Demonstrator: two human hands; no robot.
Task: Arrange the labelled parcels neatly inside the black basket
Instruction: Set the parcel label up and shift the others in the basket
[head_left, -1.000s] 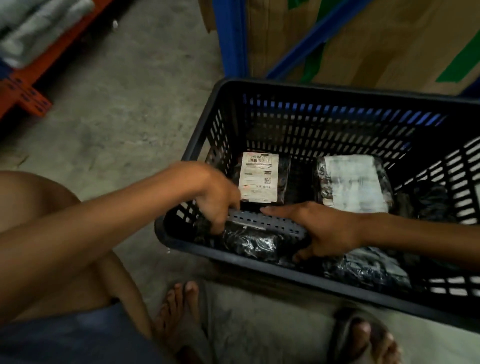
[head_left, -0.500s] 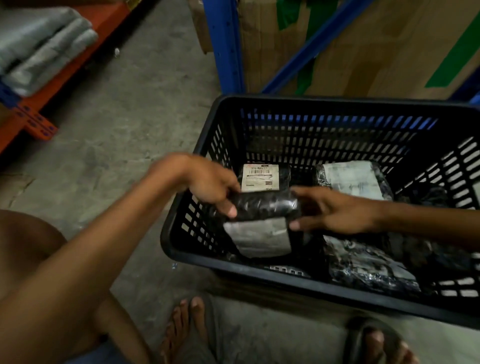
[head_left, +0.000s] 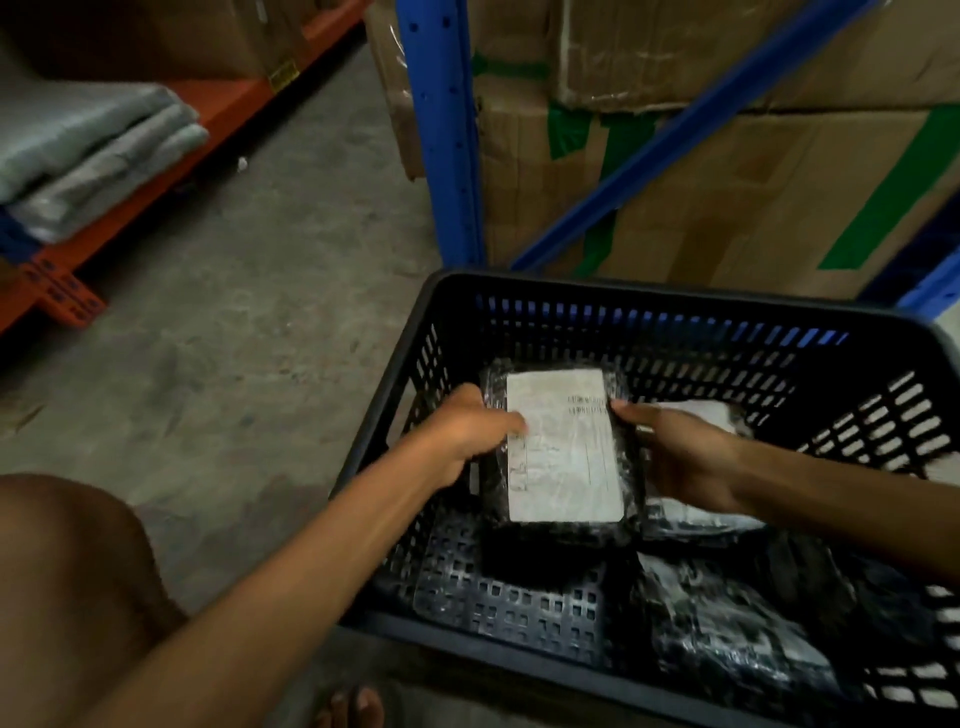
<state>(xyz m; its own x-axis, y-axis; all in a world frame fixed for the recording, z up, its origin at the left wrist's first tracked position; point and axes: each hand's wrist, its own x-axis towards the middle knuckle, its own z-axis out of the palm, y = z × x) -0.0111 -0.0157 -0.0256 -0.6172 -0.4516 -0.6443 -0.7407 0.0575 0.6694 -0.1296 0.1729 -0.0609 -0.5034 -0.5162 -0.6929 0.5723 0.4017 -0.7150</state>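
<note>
Black plastic wrap covers the parcel (head_left: 563, 452) that both hands now hold label-up over the far left of the black basket (head_left: 519, 291). Half a second ago it was tilted, with its dark edge upward and the label facing the person; now it is turned flat and carried back over the parcel that already lay there, which it hides. That looks like the start of a stack, so the near left floor of the basket is bare. The left hand (head_left: 462, 436) has its grip closed on the parcel's left edge, thumb on the label. The right hand (head_left: 675, 457) is clamped on the right edge, fingers beneath. Both forearms reach in over the near rim. Just right of it a second parcel (head_left: 696, 415) shows behind the right hand, and a crumpled third parcel (head_left: 727, 623) lies near right.
</note>
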